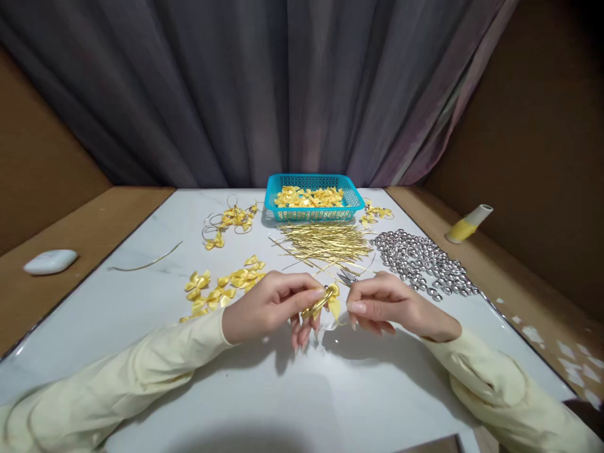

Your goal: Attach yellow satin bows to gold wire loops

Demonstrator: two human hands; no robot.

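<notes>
Above the middle of the white table, my left hand (278, 305) pinches a coiled gold wire loop (317, 303) between thumb and fingers. A yellow ribbon bow (334, 303) sits at the loop's right side, its tail pointing down. Just right of the bow, my right hand (384, 305) has thumb and forefinger pressed together; whatever lies between them is too small to make out. The metal tips of a cutting tool (346, 277) show beyond my right hand, which hides the rest of it. More yellow bows (221, 290) lie loose left of my hands.
A blue basket (314, 216) of bows stands at the back. Before it lie gold wires (330, 242). Silver beads (419, 261) spread at right, near a yellow-and-white tube (469, 224). Looped pieces with bows (233, 220), a single wire (146, 263) and a white oval object (50, 262) are leftward.
</notes>
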